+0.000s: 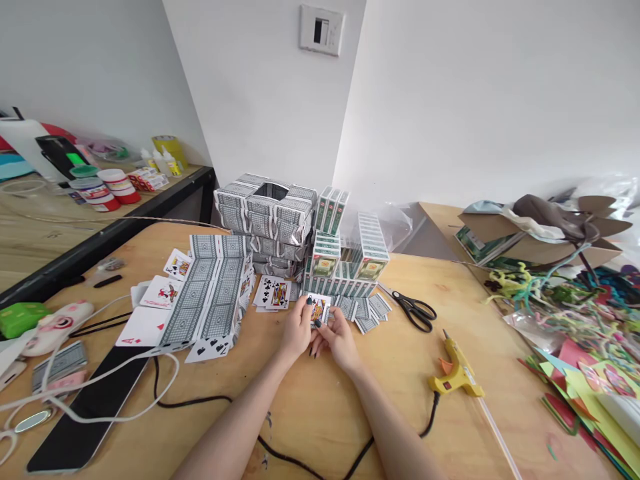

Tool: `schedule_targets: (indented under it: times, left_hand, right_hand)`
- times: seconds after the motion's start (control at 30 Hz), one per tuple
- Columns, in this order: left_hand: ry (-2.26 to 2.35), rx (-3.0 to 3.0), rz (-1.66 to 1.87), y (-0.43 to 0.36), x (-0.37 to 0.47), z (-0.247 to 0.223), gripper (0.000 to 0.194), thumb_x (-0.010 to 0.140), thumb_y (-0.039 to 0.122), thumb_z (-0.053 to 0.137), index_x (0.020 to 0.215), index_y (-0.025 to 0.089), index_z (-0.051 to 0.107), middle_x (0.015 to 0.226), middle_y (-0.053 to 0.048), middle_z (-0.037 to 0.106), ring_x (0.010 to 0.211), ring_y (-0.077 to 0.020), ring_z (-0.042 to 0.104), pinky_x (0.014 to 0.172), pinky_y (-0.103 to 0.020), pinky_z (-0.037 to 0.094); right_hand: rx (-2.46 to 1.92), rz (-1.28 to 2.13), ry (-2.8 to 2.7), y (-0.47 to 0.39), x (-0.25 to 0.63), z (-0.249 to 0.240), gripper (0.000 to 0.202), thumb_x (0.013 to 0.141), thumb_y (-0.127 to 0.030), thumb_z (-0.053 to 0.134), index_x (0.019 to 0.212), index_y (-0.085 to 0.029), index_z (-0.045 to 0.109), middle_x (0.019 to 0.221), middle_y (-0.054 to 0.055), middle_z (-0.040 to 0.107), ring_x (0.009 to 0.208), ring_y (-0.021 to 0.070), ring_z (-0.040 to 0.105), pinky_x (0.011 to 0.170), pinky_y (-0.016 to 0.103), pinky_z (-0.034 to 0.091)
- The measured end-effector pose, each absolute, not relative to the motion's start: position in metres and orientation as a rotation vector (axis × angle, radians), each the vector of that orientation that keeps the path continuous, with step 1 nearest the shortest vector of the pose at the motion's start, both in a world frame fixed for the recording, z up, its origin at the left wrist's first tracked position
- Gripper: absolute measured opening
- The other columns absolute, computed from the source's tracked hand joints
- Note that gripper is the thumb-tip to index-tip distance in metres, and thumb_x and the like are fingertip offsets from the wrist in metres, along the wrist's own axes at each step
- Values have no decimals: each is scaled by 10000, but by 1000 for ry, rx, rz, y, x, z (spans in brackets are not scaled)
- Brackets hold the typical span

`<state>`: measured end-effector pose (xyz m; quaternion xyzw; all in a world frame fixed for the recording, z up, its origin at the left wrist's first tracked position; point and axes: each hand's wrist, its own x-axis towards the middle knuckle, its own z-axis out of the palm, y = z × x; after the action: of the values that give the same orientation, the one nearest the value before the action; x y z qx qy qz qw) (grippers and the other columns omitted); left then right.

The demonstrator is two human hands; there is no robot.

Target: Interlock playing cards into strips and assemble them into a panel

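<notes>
Between my two hands, above the middle of the table, is a playing card (pixel 320 308) with a court figure facing up; whether more cards lie under it I cannot tell. My left hand (pixel 299 327) grips its left edge, thumb on top. My right hand (pixel 339 339) pinches the lower right side, thumb on the face and fingers beneath. Just beyond are stacked green card boxes (pixel 345 283). Loose face-down cards (pixel 367 312) lie to the right, and face-up cards (pixel 273 293) to the left. A structure of joined cards (pixel 273 217) with an opening on top stands behind.
A folded panel of joined cards (pixel 205 293) lies on the left. Black scissors (pixel 416 310) and a yellow glue gun (pixel 456 370) rest on the right, its black cord (pixel 290 457) crossing the front. A white cable (pixel 115 418) loops over a black flat slab (pixel 95 413). Craft scraps (pixel 565 320) cover the far right.
</notes>
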<state>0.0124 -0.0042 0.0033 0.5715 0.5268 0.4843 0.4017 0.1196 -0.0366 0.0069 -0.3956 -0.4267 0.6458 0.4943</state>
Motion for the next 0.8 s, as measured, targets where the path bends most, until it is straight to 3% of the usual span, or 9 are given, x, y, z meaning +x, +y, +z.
schedule_targets:
  times: [0.13, 0.37, 0.53, 0.8]
  left_hand:
    - [1346, 1454, 1238, -4, 11, 8, 216, 818, 261, 348, 868, 182, 543, 714, -11, 565, 664, -145, 518, 595, -227, 392]
    - [1290, 1445, 1209, -9, 17, 14, 204, 792, 208, 349, 852, 173, 541, 639, 13, 526, 564, -115, 470, 518, -205, 375]
    - [1238, 1360, 1218, -11, 23, 15, 165, 782, 237, 381, 809, 172, 530, 603, 26, 494, 524, -102, 445, 487, -194, 375]
    - [1202, 1334, 1205, -12, 23, 16, 136, 766, 209, 366, 714, 177, 487, 555, 36, 447, 483, -94, 416, 439, -182, 350]
  right_hand:
    - [-1005, 1465, -1012, -37, 118, 10, 445, 747, -450, 546, 1057, -260, 289, 554, -82, 542, 353, 117, 529, 336, 213, 418]
    - [-1096, 1314, -894, -35, 121, 14, 224, 775, -401, 488, 915, -237, 428, 591, -65, 514, 365, 82, 462, 329, 196, 370]
    - [-1154, 1236, -844, -35, 122, 12, 231, 765, -360, 476, 958, -249, 413, 537, -91, 453, 326, 70, 375, 308, 192, 337]
    - [-1166, 1236, -854, -34, 122, 15, 151, 767, -342, 456, 874, -248, 405, 536, -81, 441, 382, 85, 409, 323, 185, 354]
